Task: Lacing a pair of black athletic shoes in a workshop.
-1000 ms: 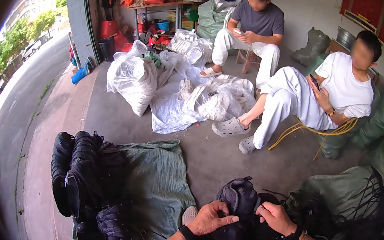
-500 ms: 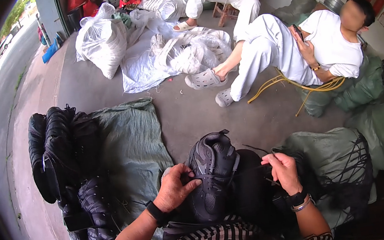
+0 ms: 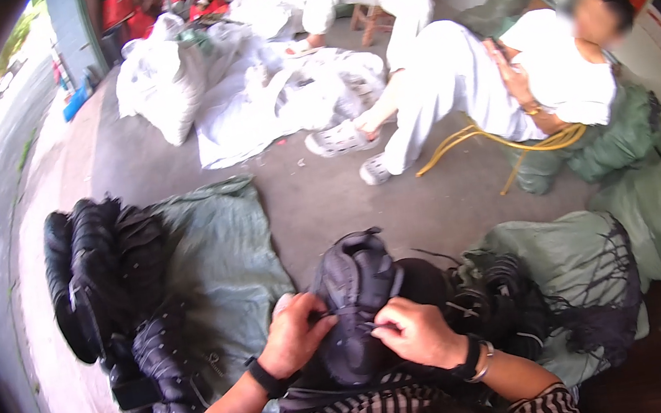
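Observation:
A dark grey-black sneaker (image 3: 347, 284) rests on my lap, its heel pointing away from me. My left hand (image 3: 296, 331) holds it at the left side of the lacing, thumb and fingers closed together. From the right, my right hand (image 3: 418, 331) pinches a dark shoelace over the front of the lacing; its fingertips touch or nearly touch the shoe. The thin lace is partly hidden by the fingers and hard to see against the dark upper.
Black shoes (image 3: 98, 269) are stacked on a green sheet (image 3: 220, 230) at left. More dark shoes (image 3: 507, 291) and a bundle of black laces (image 3: 605, 295) lie at right on green sacking. Ahead are white sacks (image 3: 170, 85) and two seated people, one on a yellow-framed chair (image 3: 499, 140).
My right hand has come in from the right side to the front of the sneaker's lacing. My left hand stays on the shoe. The view has shifted slightly.

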Motion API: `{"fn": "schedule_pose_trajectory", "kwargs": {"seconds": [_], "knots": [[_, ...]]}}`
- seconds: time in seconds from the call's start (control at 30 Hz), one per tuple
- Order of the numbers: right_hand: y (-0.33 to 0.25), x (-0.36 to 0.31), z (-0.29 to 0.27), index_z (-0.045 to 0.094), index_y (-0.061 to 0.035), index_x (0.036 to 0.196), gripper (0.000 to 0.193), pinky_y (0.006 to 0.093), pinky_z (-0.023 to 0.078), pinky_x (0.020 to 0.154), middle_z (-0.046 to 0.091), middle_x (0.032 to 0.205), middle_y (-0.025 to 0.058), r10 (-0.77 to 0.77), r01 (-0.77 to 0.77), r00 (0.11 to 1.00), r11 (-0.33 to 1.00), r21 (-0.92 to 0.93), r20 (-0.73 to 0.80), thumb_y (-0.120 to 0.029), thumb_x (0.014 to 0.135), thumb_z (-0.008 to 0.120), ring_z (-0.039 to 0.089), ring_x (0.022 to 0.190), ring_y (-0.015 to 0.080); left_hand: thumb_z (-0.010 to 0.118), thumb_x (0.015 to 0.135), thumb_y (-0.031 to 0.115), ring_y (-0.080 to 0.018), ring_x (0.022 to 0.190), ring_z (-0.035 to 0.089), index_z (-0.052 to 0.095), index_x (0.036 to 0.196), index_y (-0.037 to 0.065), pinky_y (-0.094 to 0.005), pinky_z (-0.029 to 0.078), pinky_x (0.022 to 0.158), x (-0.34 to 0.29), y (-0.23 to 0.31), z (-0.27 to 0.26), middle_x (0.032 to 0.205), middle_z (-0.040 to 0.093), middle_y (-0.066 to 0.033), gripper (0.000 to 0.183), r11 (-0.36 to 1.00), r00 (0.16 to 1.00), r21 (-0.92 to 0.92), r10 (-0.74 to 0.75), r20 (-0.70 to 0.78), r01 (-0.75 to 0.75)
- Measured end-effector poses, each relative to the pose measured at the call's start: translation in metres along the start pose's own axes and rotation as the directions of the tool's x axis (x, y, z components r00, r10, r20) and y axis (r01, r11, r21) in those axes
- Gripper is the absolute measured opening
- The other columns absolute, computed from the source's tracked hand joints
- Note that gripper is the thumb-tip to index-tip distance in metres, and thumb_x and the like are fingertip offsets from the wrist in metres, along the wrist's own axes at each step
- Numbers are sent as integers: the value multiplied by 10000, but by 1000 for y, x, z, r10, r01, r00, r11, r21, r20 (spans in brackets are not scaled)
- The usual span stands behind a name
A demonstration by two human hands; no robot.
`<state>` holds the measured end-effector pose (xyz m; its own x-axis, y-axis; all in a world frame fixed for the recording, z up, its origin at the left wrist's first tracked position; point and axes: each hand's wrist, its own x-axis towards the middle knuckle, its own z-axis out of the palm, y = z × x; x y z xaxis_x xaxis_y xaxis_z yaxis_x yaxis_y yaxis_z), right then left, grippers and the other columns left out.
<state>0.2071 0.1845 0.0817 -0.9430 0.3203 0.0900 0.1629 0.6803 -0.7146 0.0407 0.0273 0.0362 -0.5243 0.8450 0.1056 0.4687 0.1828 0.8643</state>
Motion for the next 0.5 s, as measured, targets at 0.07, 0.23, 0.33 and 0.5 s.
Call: {"fn": "schedule_pose_trajectory", "kwargs": {"seconds": [0.07, 0.23, 0.33, 0.5], "knots": [[6, -4, -8, 550, -30, 827, 128, 311, 482, 549, 586, 738, 93, 9, -4, 999, 992, 125, -38, -53, 797, 672, 607, 599, 211, 704, 777, 173, -307, 768, 547, 571, 854, 62, -388, 450, 664, 8, 11, 1, 783, 526, -112, 190, 998, 999, 50, -32, 3, 31], [9, -5, -15, 545, 1, 996, 181, 187, 393, 436, 618, 743, 34, 329, -531, 844, 626, 571, 425, -104, 874, 627, 547, 599, 34, 679, 792, 128, -240, 700, 534, 544, 849, 41, -349, 455, 648, 8, 15, -6, 748, 510, -99, 170, 996, 994, -21, -90, -57, 89], [8, -5, -24, 585, 26, 1032, 236, 170, 358, 409, 590, 692, 8, 376, -557, 828, 639, 531, 416, -144, 878, 640, 515, 534, 23, 626, 839, 82, -100, 687, 477, 519, 881, 39, -273, 436, 635, 8, 13, -8, 722, 495, -32, 123, 988, 996, -122, -93, -6, 92], [13, -4, -21, 636, 29, 969, 226, 185, 380, 432, 576, 642, -11, 379, -578, 808, 659, 482, 450, -169, 864, 670, 514, 520, 30, 570, 879, 40, -21, 686, 464, 502, 998, 63, -180, 387, 591, 18, 20, -9, 820, 519, 64, 140, 695, 977, -687, -161, 140, 213]]}}
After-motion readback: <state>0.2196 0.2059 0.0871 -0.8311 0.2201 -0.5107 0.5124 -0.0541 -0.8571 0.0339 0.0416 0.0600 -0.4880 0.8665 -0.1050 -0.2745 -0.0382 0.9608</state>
